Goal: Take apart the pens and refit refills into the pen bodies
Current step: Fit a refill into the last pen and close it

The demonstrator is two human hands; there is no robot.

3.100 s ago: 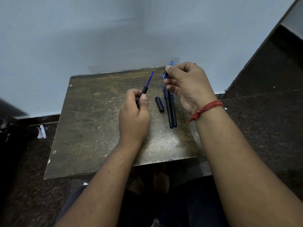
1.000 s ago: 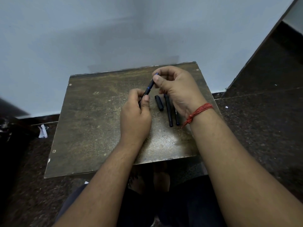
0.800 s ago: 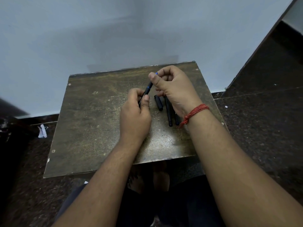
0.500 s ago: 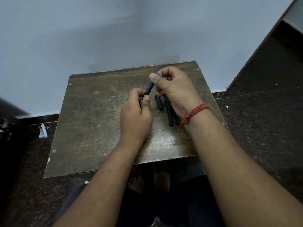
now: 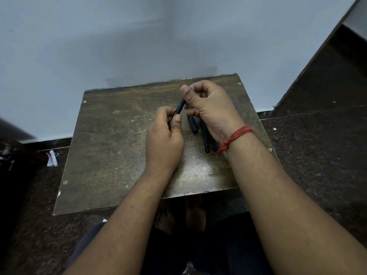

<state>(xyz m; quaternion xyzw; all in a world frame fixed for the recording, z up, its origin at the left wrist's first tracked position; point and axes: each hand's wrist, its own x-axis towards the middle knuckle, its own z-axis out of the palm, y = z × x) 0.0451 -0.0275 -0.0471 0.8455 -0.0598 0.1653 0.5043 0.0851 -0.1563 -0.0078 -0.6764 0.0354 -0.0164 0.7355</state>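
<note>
A black pen body (image 5: 179, 109) slants up and to the right between my two hands. My left hand (image 5: 165, 136) grips its lower end. My right hand (image 5: 208, 107) pinches its upper end, where a bit of blue shows by the fingertips. A short black pen cap (image 5: 193, 125) lies on the worn brown table (image 5: 111, 147) just right of my left hand. Two more dark pens (image 5: 205, 138) lie side by side under my right wrist, partly hidden by it.
The small table stands against a pale wall (image 5: 139, 36). Dark speckled floor (image 5: 317, 147) lies to the right and left of it. A scrap of white paper (image 5: 52, 158) lies on the floor at the left. My knees are below the table's near edge.
Three seconds ago my hands were apart, the left with a refill sticking out of the body, the right with a blue part. The right hand came over to the body's top end.
</note>
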